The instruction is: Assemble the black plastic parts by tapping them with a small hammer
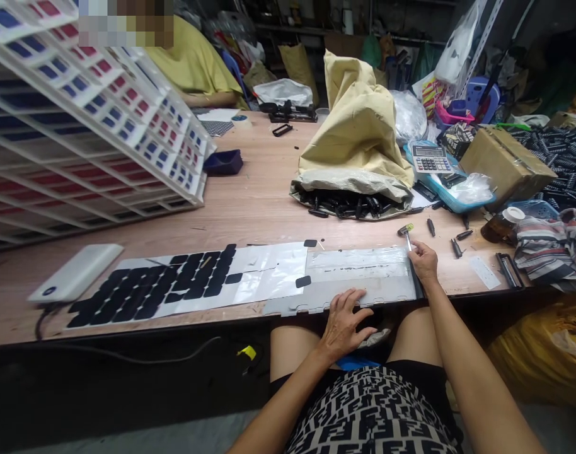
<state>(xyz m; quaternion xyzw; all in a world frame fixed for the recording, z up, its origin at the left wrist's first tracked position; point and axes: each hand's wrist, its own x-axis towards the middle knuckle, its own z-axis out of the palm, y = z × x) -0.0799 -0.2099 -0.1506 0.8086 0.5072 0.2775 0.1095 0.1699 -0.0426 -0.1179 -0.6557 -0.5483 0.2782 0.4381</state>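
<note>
My right hand (425,261) is closed around the thin metal handle of a small hammer (408,238) with a dark and yellow head. It is at the right end of a flat grey board (335,296) on the table's front edge. My left hand (343,321) lies at the board's front edge, fingers apart and holding nothing. Left of the board, partly over it, is a white backing sheet (264,265) with rows of black rounded pads (141,293). Loose black pads (304,282) lie where sheet and board meet.
A cloth sack (358,145) spills black parts (349,205) behind the board. A large white plastic crate (193,183) and a white device (77,271) stand left. On the right are a carton (505,164), a calculator (431,159) and a jar (503,225). Across the table sits a person in yellow (198,69).
</note>
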